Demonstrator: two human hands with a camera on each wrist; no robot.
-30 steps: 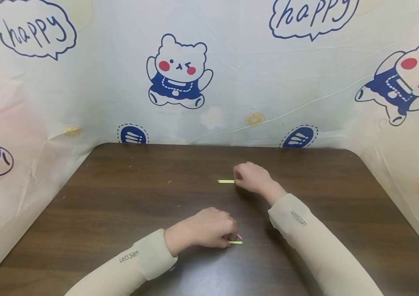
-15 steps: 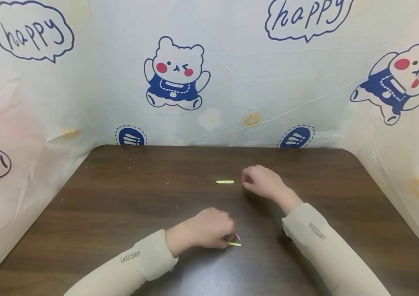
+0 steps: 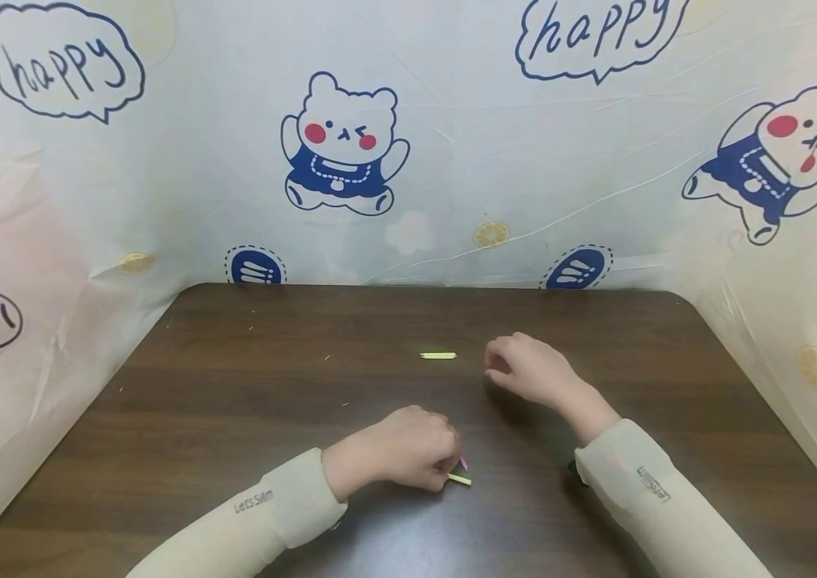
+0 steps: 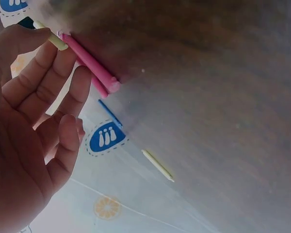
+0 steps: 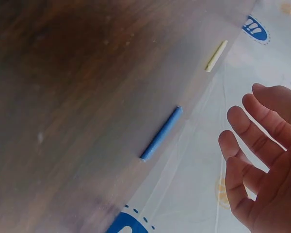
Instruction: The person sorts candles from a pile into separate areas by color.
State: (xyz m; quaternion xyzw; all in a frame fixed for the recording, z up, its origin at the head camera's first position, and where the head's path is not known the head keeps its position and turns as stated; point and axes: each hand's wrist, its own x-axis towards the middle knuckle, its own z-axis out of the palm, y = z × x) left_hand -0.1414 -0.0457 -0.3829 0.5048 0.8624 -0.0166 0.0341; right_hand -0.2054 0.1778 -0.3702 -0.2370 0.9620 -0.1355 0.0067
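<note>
My left hand (image 3: 416, 449) pinches a short pale-yellow stick (image 4: 59, 42) between thumb and fingertips, low over the brown table. Right by its fingertips lie pink sticks (image 4: 94, 63), one seen thicker than the other; only a small pink end (image 3: 463, 464) shows in the head view. My right hand (image 3: 531, 369) holds nothing, its fingers loosely bent above the table. To its left, pale-yellow sticks (image 3: 439, 356) lie side by side, apart from the hand. A blue stick (image 5: 161, 133) rests on the table in both wrist views; I cannot make it out in the head view.
The dark wooden table (image 3: 249, 377) has rounded far corners. A printed curtain (image 3: 452, 160) with bears surrounds its back and sides. Tiny pale scraps (image 3: 345, 404) are scattered on the left half. A dark object (image 3: 577, 474) shows under the right cuff.
My right hand has left the pale-yellow sticks at the back and drawn away to the right and nearer. My left hand stays in place; the yellow stick in it has tilted slightly.
</note>
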